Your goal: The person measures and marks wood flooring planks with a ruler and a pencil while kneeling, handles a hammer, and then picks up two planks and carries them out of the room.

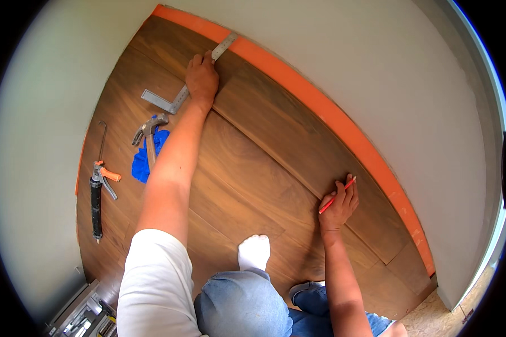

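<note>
My left hand [203, 78] is closed over a steel L-shaped square [225, 45], whose blade reaches across a wooden plank [270, 106] to an orange strip [284, 64] along the wall. Between the fingers of my right hand [337, 205] is a red pencil [326, 206], low on that same plank near its edge. A claw hammer [149, 126] lies on crumpled blue fabric [141, 165] left of my left forearm. Farther left, a caulking gun [96, 202] with an orange trigger rests on the wood floor.
Pale walls [410, 95] border the floor on the left and right. At lower left is an open toolbox or metal tool [84, 309], too cropped to tell. My white-socked foot [254, 253] rests on the planks. A doorway edge with speckled board [433, 317] shows at lower right.
</note>
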A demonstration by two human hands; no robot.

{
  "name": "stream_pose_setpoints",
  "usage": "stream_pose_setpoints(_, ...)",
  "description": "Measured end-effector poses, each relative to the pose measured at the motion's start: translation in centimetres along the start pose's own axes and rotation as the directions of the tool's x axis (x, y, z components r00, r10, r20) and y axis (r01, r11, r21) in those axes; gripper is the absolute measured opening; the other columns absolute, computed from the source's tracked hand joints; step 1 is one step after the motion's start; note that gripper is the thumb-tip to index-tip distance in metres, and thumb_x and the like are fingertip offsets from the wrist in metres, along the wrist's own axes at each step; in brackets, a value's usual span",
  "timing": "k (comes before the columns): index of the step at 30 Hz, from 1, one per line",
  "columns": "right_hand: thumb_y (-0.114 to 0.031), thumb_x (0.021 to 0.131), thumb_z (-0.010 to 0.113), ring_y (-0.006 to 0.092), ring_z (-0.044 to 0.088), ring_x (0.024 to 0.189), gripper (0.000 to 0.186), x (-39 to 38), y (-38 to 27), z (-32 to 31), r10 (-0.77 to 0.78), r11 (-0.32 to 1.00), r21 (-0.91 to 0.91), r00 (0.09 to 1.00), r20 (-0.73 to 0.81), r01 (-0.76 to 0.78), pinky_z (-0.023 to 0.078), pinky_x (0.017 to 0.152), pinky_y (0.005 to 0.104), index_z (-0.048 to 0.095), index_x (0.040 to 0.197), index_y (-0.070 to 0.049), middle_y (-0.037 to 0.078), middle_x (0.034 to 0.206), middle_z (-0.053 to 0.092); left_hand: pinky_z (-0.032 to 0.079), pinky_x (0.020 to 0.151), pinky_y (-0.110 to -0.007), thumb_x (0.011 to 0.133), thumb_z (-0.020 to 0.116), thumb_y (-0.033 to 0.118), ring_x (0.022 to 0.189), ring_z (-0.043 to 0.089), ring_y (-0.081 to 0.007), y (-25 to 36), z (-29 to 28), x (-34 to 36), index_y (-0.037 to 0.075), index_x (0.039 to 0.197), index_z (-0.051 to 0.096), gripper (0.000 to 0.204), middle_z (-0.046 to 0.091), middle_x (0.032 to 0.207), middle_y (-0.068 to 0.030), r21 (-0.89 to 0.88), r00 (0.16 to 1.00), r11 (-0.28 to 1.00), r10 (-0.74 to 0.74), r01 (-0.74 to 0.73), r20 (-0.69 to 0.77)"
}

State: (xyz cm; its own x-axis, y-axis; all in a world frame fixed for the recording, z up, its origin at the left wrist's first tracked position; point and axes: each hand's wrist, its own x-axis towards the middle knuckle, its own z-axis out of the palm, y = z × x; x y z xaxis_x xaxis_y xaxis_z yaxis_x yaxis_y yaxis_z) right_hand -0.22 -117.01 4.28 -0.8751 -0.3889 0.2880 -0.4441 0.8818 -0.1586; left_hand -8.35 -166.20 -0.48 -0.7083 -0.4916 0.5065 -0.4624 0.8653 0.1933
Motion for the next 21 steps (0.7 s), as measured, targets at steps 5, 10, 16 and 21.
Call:
stream_pose_setpoints(5,-0.002,0.084,0.058,0.0392,0.053,0.134,0.032,0.08,-0.11,-0.02,-0.002,1.000,-0.005,1.000,0.001,0.002,0.044,0.107,0.0517,0.063,0.116,-0.007,0.018,0.145,0.059,0.053,0.082,-0.046,0.093,0.066,0.013,0.097,0.063,-0.0344,0.01,0.04,0.01,0.008,0.121,0.072,0.029,0.063,0.099,-0.0118,0.021,1.000,1.000,-0.009,0.009,0.000)
stream_pose_setpoints(10,-0.002,0.084,0.058,0.0393,0.053,0.134,0.032,0.08,-0.08,0.04,0.003,1.000,-0.014,1.000,0.003,-0.003,0.044,0.107,0.0517,0.063,0.116,-0.007,0.018,0.145,0.059,0.053,0.082,-0.045,0.093,0.066,0.014,0.097,0.063,-0.0335,-0.01,0.11,0.07,0.008,0.121,0.071,0.030,0.062,0.098,-0.0117,0.019,1.000,1.000,0.005,-0.005,0.001)
stream_pose_setpoints(16,-0.002,0.085,0.058,0.0394,0.054,0.133,0.031,0.09,0.05,0.01,0.000,1.000,-0.014,1.000,-0.002,0.000,0.044,0.106,0.0519,0.063,0.115,-0.007,0.018,0.144,0.059,0.053,0.082,-0.044,0.093,0.066,0.014,0.098,0.063,-0.0329,0.13,0.23,0.10,0.008,0.122,0.071,0.031,0.062,0.099,-0.0115,0.037,1.000,0.999,0.013,-0.014,0.010)
stream_pose_setpoints(21,-0.003,0.084,0.059,0.0398,0.054,0.132,0.031,0.04,0.08,0.13,0.007,1.000,-0.013,1.000,-0.004,-0.007,0.044,0.106,0.0527,0.063,0.115,-0.008,0.018,0.144,0.059,0.054,0.082,-0.044,0.093,0.066,0.014,0.097,0.063,-0.0326,-0.18,0.65,0.06,0.007,0.123,0.071,0.031,0.062,0.099,-0.0114,0.036,1.000,0.999,0.016,-0.016,0.006)
